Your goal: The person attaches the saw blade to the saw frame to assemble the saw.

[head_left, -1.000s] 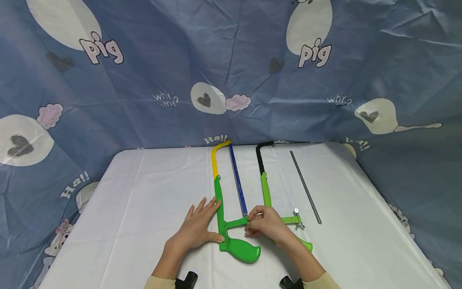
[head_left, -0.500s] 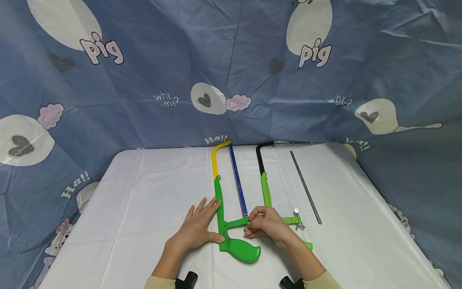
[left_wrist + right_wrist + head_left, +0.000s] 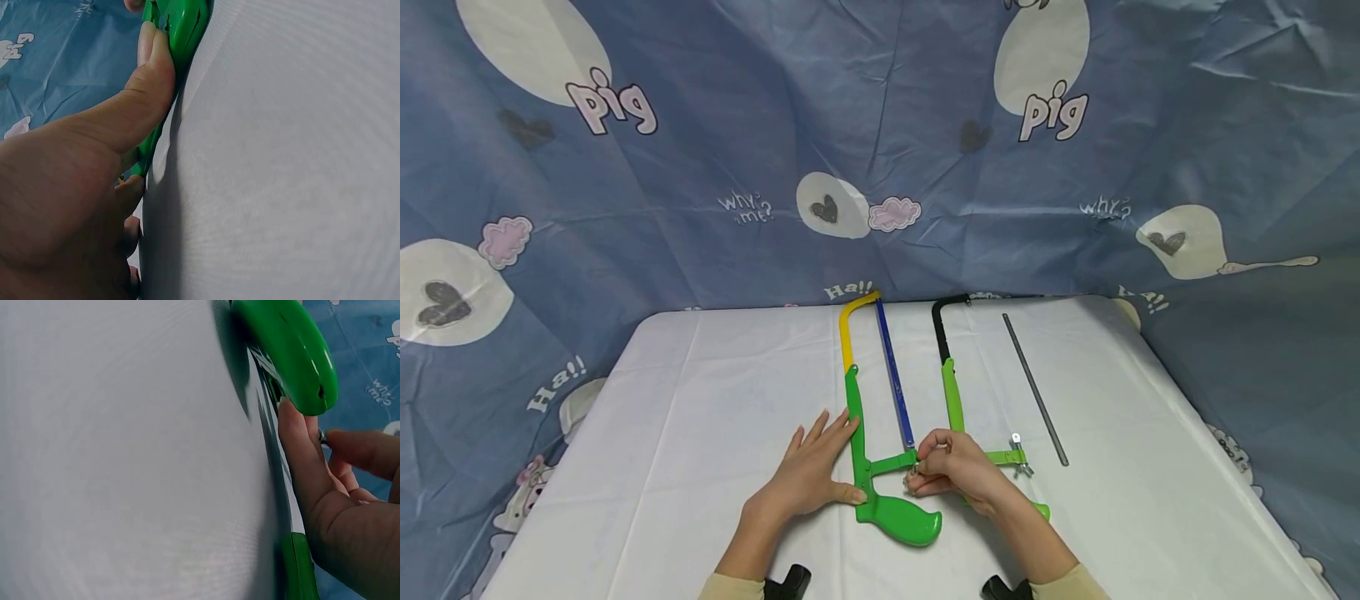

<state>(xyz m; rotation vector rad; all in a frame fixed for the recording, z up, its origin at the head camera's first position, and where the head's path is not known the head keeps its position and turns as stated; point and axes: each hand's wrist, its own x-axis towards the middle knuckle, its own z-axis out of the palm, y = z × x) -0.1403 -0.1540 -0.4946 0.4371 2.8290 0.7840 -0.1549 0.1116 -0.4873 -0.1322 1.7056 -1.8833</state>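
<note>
A hacksaw with a green handle (image 3: pixel 904 521) and a yellow front bow (image 3: pixel 846 333) lies on the white-covered table, its blue blade (image 3: pixel 895 383) along the right side. My left hand (image 3: pixel 801 479) lies spread against the green frame, fingertips on its long bar and thumb (image 3: pixel 153 53) by the handle. At the near end of the blade, my right hand (image 3: pixel 955 471) pinches a small metal wing nut (image 3: pixel 322 436) between thumb and finger. Most of that nut is hidden by the fingers. The green handle end (image 3: pixel 294 356) stands close above them in the right wrist view.
Partly under my right forearm lies a second hacksaw (image 3: pixel 953 396), lime green and black, with its own wing nut (image 3: pixel 1022 468). A loose dark grey blade (image 3: pixel 1033 387) rests right of it. Behind the table (image 3: pixel 737 367) hangs a blue printed cloth (image 3: pixel 700 167).
The fingers of my right hand have shifted slightly around the wing nut, a little more of the metal showing now. My left hand and the hacksaw have stayed in place.
</note>
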